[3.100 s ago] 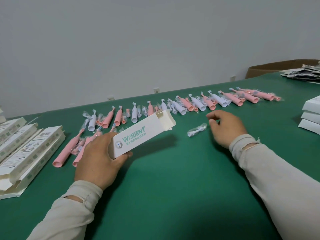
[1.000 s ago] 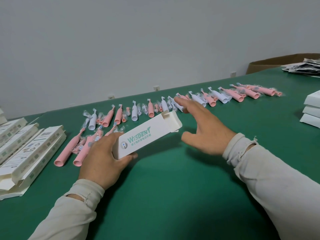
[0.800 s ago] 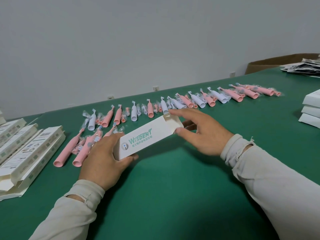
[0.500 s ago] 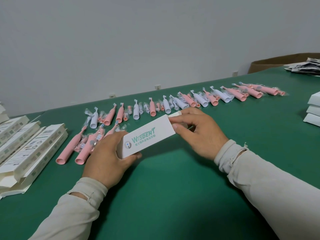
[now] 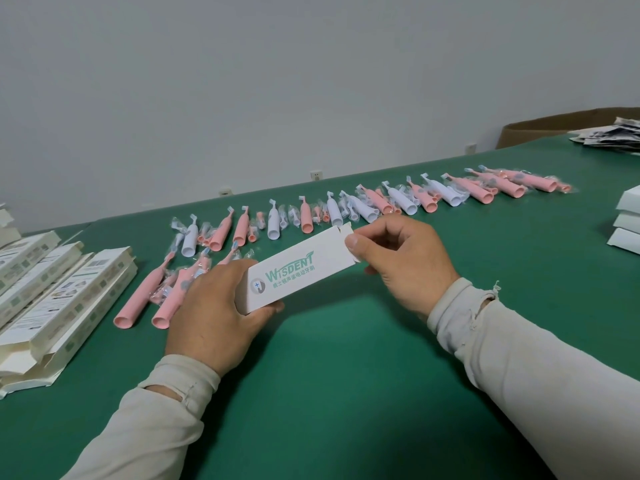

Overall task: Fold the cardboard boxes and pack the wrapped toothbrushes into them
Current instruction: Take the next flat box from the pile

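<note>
A white cardboard box (image 5: 298,268) with green lettering hangs tilted just above the green table (image 5: 346,358). My left hand (image 5: 211,313) grips its near end, thumb under the lower edge. My right hand (image 5: 405,261) curls round the far end, its thumb pressing the end flap against the box. A long row of wrapped pink and white toothbrushes (image 5: 381,202) lies behind the box. Two more pink toothbrushes (image 5: 138,299) lie left of my left hand.
Flat unfolded boxes (image 5: 52,296) are stacked at the left edge. Closed white boxes (image 5: 627,223) are piled at the right edge. A brown carton (image 5: 554,128) and a heap of printed leaflets (image 5: 613,135) stand at the far right.
My right hand came in from the toothbrush row to the box's open far end and folded the flap shut. My left hand kept its hold on the near end.
</note>
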